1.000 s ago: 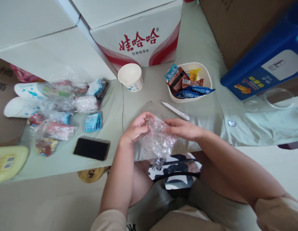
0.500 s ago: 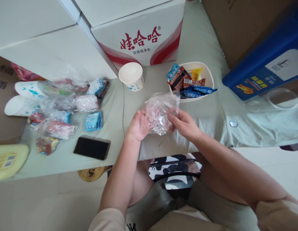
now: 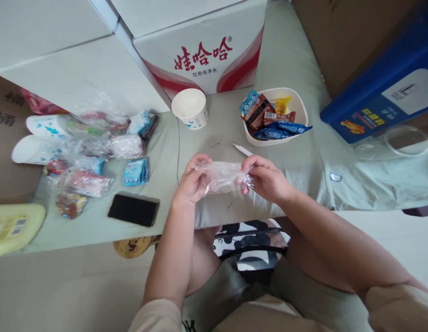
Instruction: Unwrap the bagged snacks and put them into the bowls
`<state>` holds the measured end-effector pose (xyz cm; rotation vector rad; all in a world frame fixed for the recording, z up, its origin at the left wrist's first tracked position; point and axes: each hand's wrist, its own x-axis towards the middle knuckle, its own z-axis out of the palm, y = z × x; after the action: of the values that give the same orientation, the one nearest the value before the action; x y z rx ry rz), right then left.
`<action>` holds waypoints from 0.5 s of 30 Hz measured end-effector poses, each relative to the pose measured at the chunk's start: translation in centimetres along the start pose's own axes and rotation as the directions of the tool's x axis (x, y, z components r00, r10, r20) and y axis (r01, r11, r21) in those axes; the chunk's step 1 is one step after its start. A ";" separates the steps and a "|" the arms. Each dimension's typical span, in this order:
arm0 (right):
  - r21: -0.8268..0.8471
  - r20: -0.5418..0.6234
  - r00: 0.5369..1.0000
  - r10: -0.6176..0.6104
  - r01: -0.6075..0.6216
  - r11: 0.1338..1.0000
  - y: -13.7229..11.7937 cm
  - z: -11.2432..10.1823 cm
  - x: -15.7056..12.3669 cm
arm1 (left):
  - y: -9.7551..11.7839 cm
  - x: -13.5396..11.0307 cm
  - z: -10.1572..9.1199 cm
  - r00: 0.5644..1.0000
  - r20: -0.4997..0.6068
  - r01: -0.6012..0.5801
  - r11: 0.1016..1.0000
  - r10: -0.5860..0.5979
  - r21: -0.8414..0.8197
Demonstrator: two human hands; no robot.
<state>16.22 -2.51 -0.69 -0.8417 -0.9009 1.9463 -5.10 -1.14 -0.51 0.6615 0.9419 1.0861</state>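
Observation:
A clear plastic bag (image 3: 225, 176) is stretched sideways between my two hands, above the front part of the cloth-covered table. My left hand (image 3: 193, 182) pinches its left end, fingers closed. At the other end my right hand (image 3: 267, 179) grips the plastic between thumb and fingers. Just beyond my right hand lies a white pen-like tool (image 3: 242, 149), partly hidden by the fingers. Behind the hands stands a white paper cup (image 3: 195, 121) with blue print. To its right is a white tub (image 3: 274, 140) holding several snack packets in brown, blue and yellow.
On the left lie a black phone (image 3: 133, 210), a light-blue packet (image 3: 136, 172), several bagged snacks (image 3: 92, 183) and paper cups (image 3: 32, 150). A white carton (image 3: 200, 55) stands behind. A blue container (image 3: 376, 101) and a clear plastic cup (image 3: 405, 143) are on the right.
The bag, crumpled and held up before, is now pulled out wide and flatter. My hands have moved apart, and the pen-like tool and a thin dark strand behind them have come into view.

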 end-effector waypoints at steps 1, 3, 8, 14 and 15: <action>0.033 0.020 1.000 -0.003 0.002 0.999 -0.1 0.0 0.0 | 0.1 -0.2 0.0 0.999 0.038 -0.010 1.000 0.011 -0.025; 0.054 0.023 0.999 -0.028 0.027 0.998 -0.3 0.0 0.0 | 0.1 -0.6 -0.1 0.996 0.087 -0.024 0.999 0.027 -0.044; -0.289 -0.147 0.979 -0.142 0.095 0.953 -0.4 -0.5 0.0 | 0.3 -0.4 0.2 0.996 0.033 -0.079 0.996 0.077 0.043; -0.716 -0.343 0.869 -0.356 0.003 0.698 -0.6 -1.6 -0.4 | -0.2 -0.4 1.9 0.685 -0.357 -0.515 0.768 0.636 0.380; -0.764 -0.312 0.864 -0.395 0.018 0.645 -0.7 -1.7 -0.5 | -0.5 -0.6 2.2 0.654 -0.301 -0.539 0.706 0.694 0.459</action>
<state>18.04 -2.18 -0.87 -1.5072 -1.4453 1.0305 -3.05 -1.91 0.23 1.0964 1.3751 1.7873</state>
